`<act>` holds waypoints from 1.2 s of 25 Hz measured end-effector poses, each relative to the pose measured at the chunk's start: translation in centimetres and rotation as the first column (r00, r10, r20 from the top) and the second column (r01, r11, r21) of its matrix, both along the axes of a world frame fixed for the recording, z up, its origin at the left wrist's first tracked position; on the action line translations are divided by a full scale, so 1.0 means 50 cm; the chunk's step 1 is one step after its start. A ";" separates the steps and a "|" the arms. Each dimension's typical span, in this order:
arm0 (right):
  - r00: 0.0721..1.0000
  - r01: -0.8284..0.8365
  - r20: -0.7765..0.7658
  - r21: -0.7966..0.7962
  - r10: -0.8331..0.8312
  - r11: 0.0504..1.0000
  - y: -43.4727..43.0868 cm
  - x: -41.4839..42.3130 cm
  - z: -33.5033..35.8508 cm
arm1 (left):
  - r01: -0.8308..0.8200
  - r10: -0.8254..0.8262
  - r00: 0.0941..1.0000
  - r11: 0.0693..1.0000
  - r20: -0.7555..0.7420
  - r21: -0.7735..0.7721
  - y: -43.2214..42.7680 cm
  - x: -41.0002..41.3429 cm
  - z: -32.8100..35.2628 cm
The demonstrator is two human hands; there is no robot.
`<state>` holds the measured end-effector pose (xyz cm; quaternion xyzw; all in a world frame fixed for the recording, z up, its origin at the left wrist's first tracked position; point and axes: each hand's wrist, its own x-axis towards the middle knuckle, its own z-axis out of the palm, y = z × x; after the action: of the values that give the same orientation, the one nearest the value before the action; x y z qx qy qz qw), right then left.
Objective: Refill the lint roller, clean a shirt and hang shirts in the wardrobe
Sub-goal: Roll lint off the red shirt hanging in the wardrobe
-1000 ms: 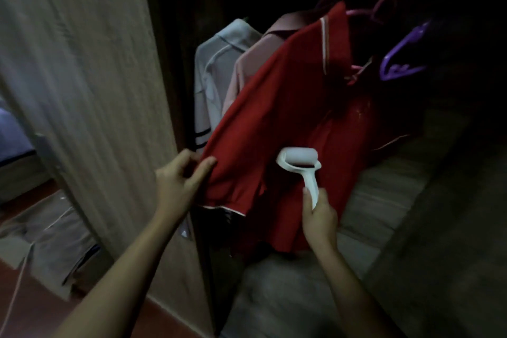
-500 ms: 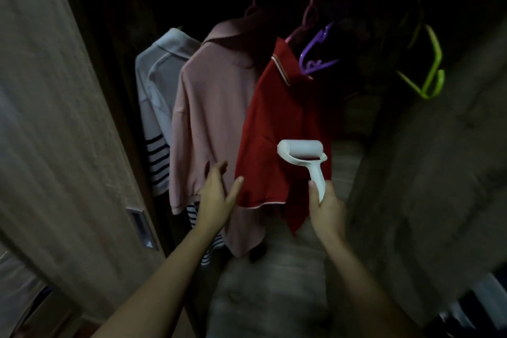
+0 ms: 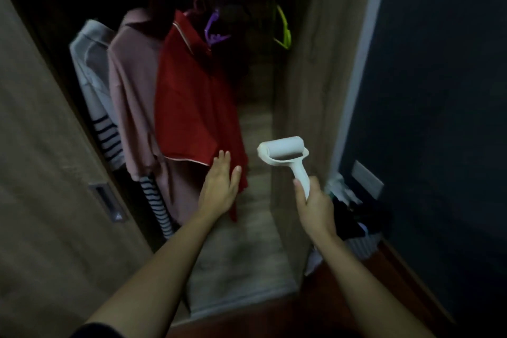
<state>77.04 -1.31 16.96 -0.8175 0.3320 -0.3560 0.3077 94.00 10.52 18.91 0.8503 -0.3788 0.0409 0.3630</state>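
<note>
Now my left hand (image 3: 219, 186) lies flat on the hem of the red shirt (image 3: 192, 107), centre frame, while my right hand (image 3: 315, 207) grips the lint roller (image 3: 284, 152) just right of it.

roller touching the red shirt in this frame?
No: the right hand holds the lint roller off to the right of the red shirt, with wardrobe floor showing between them.
</note>
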 end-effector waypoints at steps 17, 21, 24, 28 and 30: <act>0.629 0.605 -0.596 -0.028 -0.500 0.796 0.076 -1.075 -0.204 | 0.621 -0.584 0.779 0.670 -0.228 0.407 -0.130 -0.859 -0.243; 0.576 0.635 -0.645 -0.035 -0.503 0.772 0.030 -1.263 -0.226 | 0.671 -0.629 0.735 0.620 -0.253 0.408 -0.205 -1.056 -0.267; 0.585 0.613 -0.669 -0.005 -0.458 0.790 -0.015 -1.367 -0.252 | 0.683 -0.641 0.720 0.585 -0.266 0.437 -0.257 -1.198 -0.300; 0.633 0.567 -0.685 0.093 -0.360 0.818 -0.095 -1.468 -0.299 | 0.676 -0.625 0.721 0.538 -0.301 0.503 -0.318 -1.342 -0.359; 0.650 0.549 -0.677 0.106 -0.345 0.829 -0.120 -1.498 -0.316 | 0.676 -0.624 0.716 0.505 -0.313 0.537 -0.332 -1.380 -0.380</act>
<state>2.12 -7.29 1.16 -0.7218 0.6588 -0.0707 0.1999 24.98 -6.06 -0.09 0.7152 -0.6461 -0.2580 0.0668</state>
